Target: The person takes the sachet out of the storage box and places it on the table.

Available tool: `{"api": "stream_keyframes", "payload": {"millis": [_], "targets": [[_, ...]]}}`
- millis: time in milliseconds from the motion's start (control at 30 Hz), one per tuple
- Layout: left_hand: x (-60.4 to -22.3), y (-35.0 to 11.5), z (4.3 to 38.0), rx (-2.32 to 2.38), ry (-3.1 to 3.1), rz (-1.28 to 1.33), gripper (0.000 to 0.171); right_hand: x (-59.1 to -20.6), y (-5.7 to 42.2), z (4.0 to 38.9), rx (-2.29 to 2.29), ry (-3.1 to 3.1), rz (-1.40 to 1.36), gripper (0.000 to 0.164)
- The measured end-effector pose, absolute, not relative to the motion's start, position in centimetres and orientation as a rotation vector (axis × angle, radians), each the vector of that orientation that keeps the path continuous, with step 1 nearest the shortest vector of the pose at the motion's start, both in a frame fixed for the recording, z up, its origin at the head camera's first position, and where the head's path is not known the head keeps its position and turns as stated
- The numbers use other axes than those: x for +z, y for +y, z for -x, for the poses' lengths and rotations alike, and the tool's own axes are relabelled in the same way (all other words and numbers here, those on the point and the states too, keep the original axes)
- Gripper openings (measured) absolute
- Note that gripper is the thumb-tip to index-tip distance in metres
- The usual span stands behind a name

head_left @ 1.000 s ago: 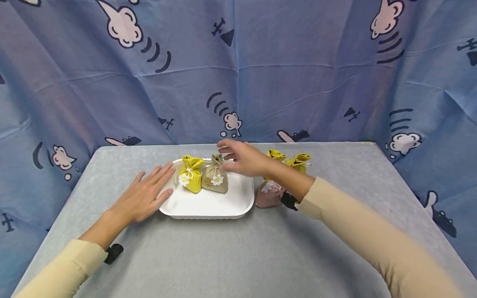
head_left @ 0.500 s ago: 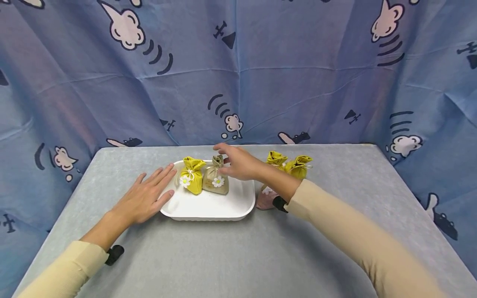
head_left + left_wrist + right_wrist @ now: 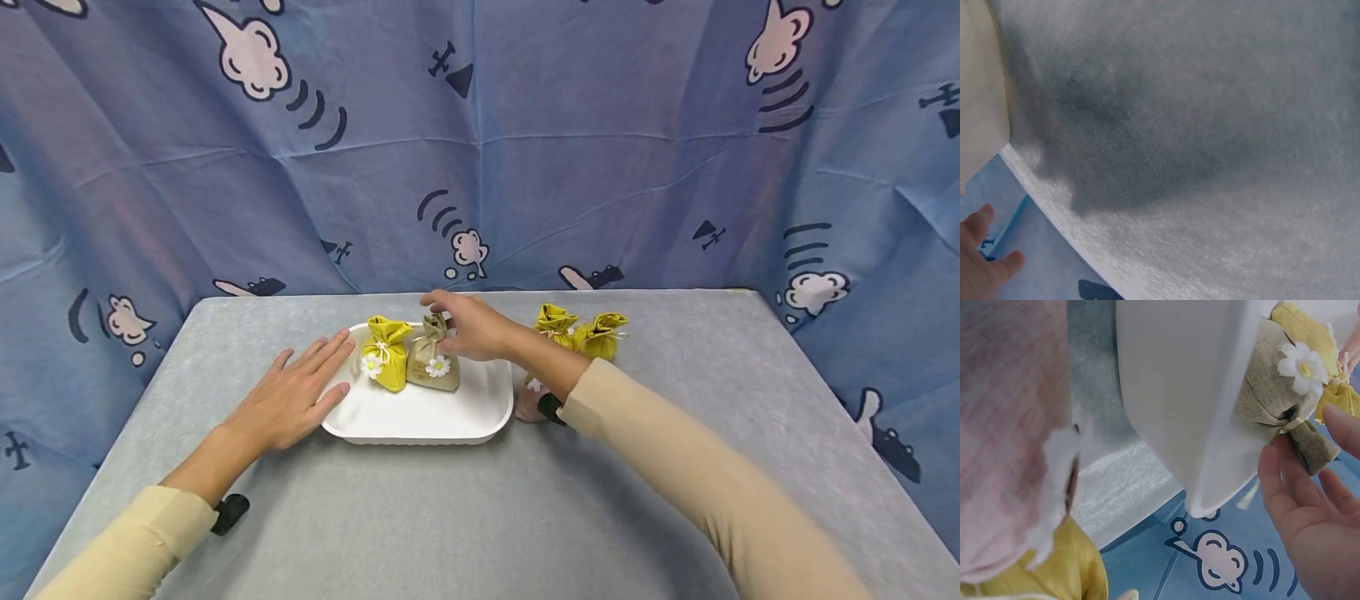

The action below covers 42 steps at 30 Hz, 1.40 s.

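In the head view a white tray holds a yellow drawstring pouch and a grey-beige drawstring pouch, each with a white flower. My left hand rests on the tray's left rim, fingers straight. My right hand is at the tied neck of the beige pouch. In the right wrist view its loosely bent fingers lie beside that neck, and the thumb stands apart from it. The left wrist view has mostly tabletop, with fingertips in its lower left corner.
Right of the tray stand two more yellow pouches, one front and one farther right. A pink pouch is partly hidden by the right wrist. A grey tabletop lies beneath, with a blue patterned curtain behind.
My right hand has moved slightly left, so its fingers now come round the beige pouch's neck. The left hand and the pouches stay in place.
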<state>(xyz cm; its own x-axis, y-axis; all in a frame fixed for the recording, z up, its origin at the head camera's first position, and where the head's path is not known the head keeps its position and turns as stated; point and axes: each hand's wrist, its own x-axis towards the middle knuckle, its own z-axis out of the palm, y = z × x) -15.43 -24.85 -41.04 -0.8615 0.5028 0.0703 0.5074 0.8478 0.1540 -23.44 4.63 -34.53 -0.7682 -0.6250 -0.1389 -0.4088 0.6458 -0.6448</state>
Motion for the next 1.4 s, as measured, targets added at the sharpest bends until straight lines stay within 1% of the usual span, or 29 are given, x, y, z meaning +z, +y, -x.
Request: {"api": "stream_keyframes", "payload": {"millis": [200,467,900,1400], "targets": [[-41.1,-25.0,15.5,-0.256,-3.01,0.811,0.062,-35.1,4.2,23.5,-0.898,2.5,0.831,0.065],[-41.1,-25.0,15.5,-0.255,-3.011,0.808,0.062,-35.4,3.5,23.2,-0.827,2.541,0.911,0.06],[-41.1,-25.0,15.5,-0.256,-3.013,0.807,0.062,-35.5,3.6,22.8,-0.878,2.577,0.918,0.05],[-41.1,-24.9,15.4,-0.263,-2.988,0.814,0.061,-34.9,5.0,22.5,-0.948,2.551,0.995,0.047]]}}
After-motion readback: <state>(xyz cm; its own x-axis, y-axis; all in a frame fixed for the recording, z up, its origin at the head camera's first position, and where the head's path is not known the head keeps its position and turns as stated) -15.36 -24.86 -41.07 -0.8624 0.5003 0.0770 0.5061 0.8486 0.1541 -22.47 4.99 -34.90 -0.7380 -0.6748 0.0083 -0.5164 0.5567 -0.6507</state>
